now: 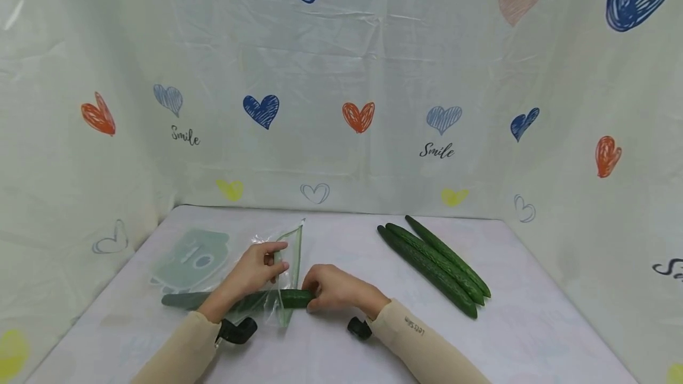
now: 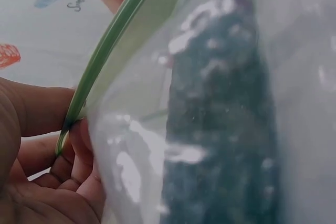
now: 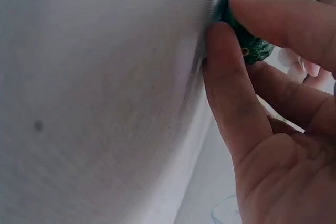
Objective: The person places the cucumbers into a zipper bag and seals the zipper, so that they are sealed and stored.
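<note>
Mostly, the single cucumber [image 1: 296, 298] on the tabletop [image 1: 341, 351] lies blurred inside a clear bag [image 1: 287, 256], the left forearm crossing over it. The left hand [image 1: 255, 266], angled inward, pinches the bag's green edge [image 2: 107, 40] in its grip; the right hand's [image 1: 338, 287] grip holds the cucumber's protruding end.

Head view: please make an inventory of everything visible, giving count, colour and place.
Long bumpy cucumber: 1, dark green, mostly inside the bag, one end out
Clear plastic bag with ribbed edge: 1, transparent with green edge, left of centre
Long slim cucumbers: 3, dark green, table's right side
Flat unidentified shape: 1, pale green, table's left side
Flat-topped table: 1, white, foreground
Heart-printed curtain: off-white, behind and beside the table
Black devices: 2, by the wrists
Sleeves: 2, cream, forearms
Left hand: 1, pinching bag edge
Right hand: 1, gripping the bagged cucumber's exposed end
</note>
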Demonstrator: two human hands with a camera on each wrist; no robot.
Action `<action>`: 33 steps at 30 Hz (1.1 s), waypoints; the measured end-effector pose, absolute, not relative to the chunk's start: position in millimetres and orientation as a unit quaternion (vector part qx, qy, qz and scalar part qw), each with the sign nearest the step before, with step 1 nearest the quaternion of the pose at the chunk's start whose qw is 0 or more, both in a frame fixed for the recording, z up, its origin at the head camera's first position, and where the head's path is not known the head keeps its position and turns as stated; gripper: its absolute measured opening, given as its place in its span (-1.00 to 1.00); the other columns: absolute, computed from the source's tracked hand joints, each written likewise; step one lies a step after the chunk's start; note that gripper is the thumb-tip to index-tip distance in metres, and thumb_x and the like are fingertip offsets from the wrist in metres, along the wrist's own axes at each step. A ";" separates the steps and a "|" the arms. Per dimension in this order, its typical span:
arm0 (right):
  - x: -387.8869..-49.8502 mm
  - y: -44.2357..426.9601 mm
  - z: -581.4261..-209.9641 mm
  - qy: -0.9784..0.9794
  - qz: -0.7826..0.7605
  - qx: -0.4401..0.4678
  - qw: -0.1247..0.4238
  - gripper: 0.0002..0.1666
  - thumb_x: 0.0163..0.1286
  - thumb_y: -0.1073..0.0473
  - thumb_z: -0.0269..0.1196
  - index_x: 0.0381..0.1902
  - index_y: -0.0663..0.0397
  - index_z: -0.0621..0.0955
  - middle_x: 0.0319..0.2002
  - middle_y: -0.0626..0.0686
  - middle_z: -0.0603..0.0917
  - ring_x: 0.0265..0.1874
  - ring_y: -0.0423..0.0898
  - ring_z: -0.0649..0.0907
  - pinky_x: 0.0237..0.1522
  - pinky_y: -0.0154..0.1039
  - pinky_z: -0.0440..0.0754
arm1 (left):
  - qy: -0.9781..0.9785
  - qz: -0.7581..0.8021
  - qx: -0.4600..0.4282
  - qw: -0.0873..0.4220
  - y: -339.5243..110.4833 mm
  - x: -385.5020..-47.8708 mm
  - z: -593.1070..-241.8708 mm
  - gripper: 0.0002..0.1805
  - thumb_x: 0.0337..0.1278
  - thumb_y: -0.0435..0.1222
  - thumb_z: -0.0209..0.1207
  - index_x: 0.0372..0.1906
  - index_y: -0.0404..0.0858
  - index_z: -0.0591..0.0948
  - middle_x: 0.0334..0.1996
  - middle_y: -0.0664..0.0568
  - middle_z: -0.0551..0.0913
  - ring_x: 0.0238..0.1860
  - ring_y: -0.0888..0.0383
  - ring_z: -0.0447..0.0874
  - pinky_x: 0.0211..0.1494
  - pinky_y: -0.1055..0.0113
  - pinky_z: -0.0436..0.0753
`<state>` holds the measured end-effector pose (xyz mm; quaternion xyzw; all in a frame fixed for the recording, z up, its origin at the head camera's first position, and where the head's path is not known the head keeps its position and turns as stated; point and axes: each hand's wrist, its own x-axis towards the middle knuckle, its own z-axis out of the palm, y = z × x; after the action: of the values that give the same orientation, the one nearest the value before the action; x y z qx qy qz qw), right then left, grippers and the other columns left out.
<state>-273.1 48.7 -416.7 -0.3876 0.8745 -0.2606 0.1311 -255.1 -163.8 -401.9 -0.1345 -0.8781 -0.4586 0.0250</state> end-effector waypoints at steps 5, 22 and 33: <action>-273.7 48.5 -418.6 0.870 -0.245 -0.413 0.116 -0.71 0.06 0.09 0.48 -0.23 -0.04 0.69 -0.31 -0.25 0.54 -0.35 -0.32 0.51 -0.26 -0.44 0.48 | -0.883 -0.449 -0.134 0.023 -168.9 -256.7 -400.5 -0.51 0.14 -0.42 0.25 0.18 -0.49 0.49 -0.73 0.06 0.40 -0.66 0.04 0.52 -0.64 0.38 0.31; -267.6 42.8 -417.2 0.878 -0.242 -0.402 0.091 -0.79 0.19 0.21 0.37 -0.18 0.01 0.69 -0.36 -0.25 0.60 -0.36 -0.36 0.53 -0.25 -0.43 0.48 | -0.882 -0.451 -0.133 0.016 -171.3 -255.3 -399.3 -0.49 0.16 -0.41 0.24 0.21 -0.50 0.47 -0.73 0.04 0.42 -0.65 0.05 0.54 -0.62 0.37 0.35; -265.1 43.8 -409.9 0.873 -0.275 -0.397 0.064 -0.80 0.21 0.21 0.33 -0.17 -0.02 0.69 -0.37 -0.24 0.57 -0.44 -0.35 0.50 -0.36 -0.44 0.47 | -0.873 -0.476 -0.108 0.014 -168.7 -252.6 -396.4 -0.48 0.17 -0.40 0.24 0.24 -0.44 0.45 -0.74 0.01 0.43 -0.66 0.06 0.53 -0.61 0.34 0.39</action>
<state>-265.1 43.8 -409.9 -0.3975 0.8731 -0.2747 0.0643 -252.6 -168.7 -396.4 -0.1081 -0.8727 -0.4760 0.0142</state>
